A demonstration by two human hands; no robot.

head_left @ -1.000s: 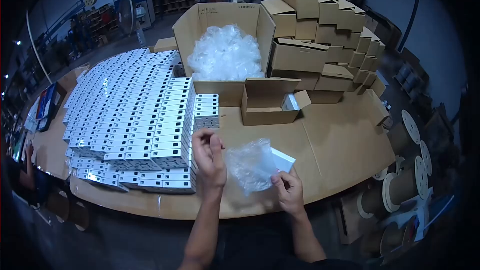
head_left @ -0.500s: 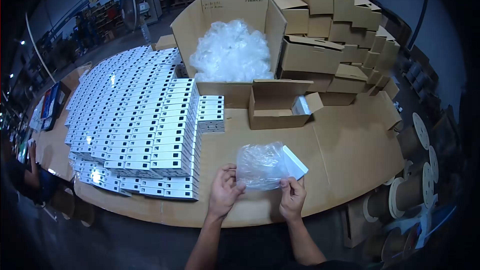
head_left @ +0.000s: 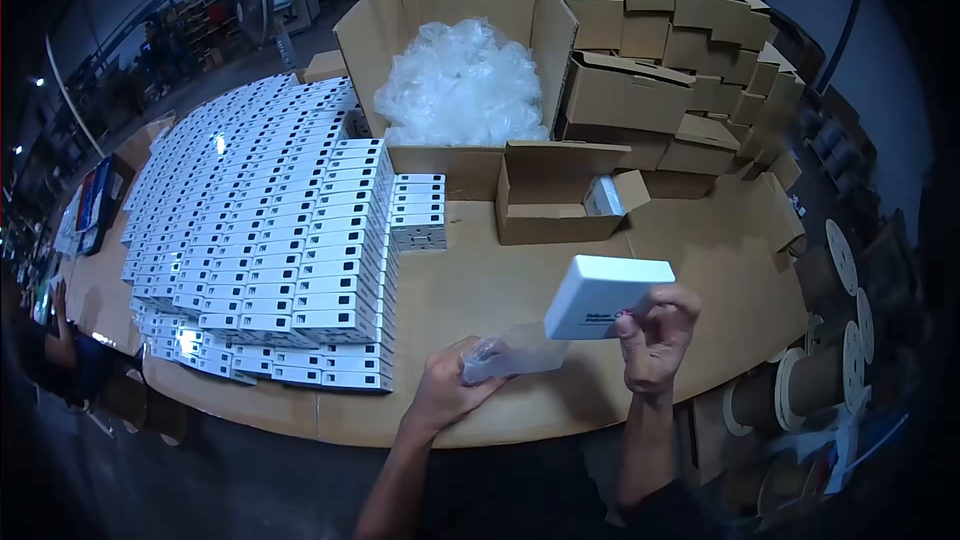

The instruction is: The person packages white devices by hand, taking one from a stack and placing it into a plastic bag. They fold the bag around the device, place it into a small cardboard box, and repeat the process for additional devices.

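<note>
A clear plastic bag is gripped by my left hand, low over the front of the table. Its mouth points right, toward a flat white box with small dark print on its front side. My right hand pinches that box at its right end between thumb and fingers, holding it up off the cardboard. The lower left corner of the box overlaps the bag's open end in this view.
Stacked white units fill the table's left side. A large carton of clear bags stands behind. An open small carton holds a white item. Brown cartons pile up at back right; cable spools stand off the right edge. Another person's arm shows far left.
My right hand has let go of the bag, taken hold of the white box and lifted it off the table. The bag has tilted lower in my left hand.
</note>
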